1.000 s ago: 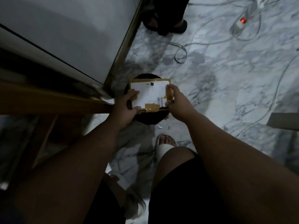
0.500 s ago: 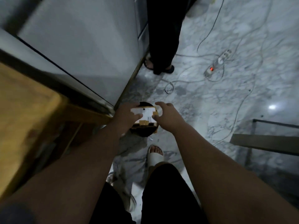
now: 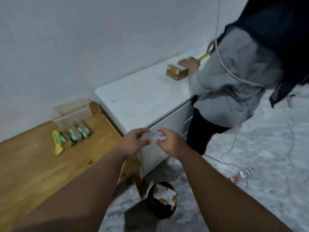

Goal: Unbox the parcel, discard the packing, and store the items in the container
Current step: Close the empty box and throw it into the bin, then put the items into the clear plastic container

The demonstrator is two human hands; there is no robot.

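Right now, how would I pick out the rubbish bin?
Find the wooden table beside the white cabinet, then look down to the marble floor at their foot. The round dark bin there alone holds a torn cardboard box with a white label.

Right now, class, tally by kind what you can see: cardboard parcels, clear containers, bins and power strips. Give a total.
Cardboard parcels: 2 (one on the white cabinet, one in the black bin)
Clear containers: 1
Bins: 1
Power strips: 1
Total: 5
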